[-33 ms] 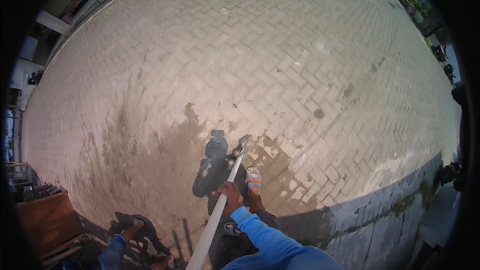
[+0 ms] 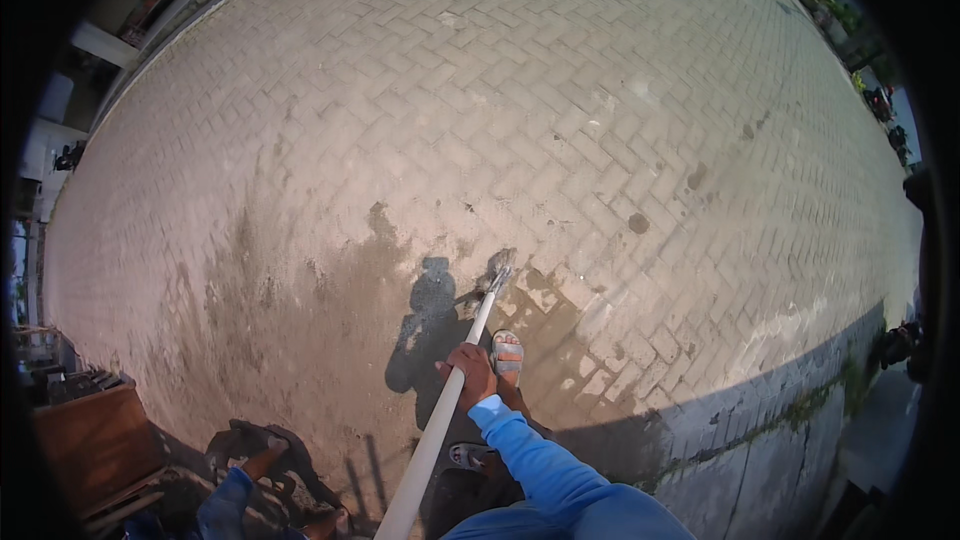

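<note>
Basically, right hand (image 2: 470, 375) wrapped round pale pole (image 2: 420, 462), gripped partway along, likely to steer its far end; left hand out of frame, can't tell. Pole slants away to metallic tip (image 2: 499, 280), seemingly on paving (image 2: 600, 90), closer to near edge than far, beside dark patch (image 2: 548, 335). 2 sandalled feet (image 2: 507, 352) right of pole, staggered, probably for balance.

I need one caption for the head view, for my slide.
The right hand grips a long pale pole over sunlit block paving.
</note>
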Motion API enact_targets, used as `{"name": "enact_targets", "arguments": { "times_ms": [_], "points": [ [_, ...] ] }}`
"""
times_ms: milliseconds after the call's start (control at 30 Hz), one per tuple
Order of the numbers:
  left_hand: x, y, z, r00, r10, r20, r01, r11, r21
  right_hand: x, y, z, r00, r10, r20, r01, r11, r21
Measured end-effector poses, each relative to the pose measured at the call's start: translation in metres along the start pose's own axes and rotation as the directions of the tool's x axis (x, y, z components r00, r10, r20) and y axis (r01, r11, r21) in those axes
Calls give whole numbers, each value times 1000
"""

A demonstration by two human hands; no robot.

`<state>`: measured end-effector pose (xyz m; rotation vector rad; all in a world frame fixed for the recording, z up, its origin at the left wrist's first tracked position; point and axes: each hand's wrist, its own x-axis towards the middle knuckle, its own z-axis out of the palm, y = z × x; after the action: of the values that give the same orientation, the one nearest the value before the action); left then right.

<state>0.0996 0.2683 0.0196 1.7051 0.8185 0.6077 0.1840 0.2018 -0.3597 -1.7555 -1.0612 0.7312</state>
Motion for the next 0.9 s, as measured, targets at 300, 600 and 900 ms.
{"name": "enact_targets", "arguments": {
  "times_ms": [300, 600, 900],
  "points": [
    [-31, -13, -5, 990, 61, 129, -66, 997, 35, -113, 41, 109, 960, 245, 139, -258, 963, 83],
    [-227, -1, -15, 990, 118, 75, -119, 993, 17, -330, -14, 200, 656, 27, 754, -172, 979, 114],
    [-378, 6, -8, 971, 171, -165, -202, 961, -191, -279, -33, 82, 946, -201, 254, 208, 978, 1]
  ]
}}
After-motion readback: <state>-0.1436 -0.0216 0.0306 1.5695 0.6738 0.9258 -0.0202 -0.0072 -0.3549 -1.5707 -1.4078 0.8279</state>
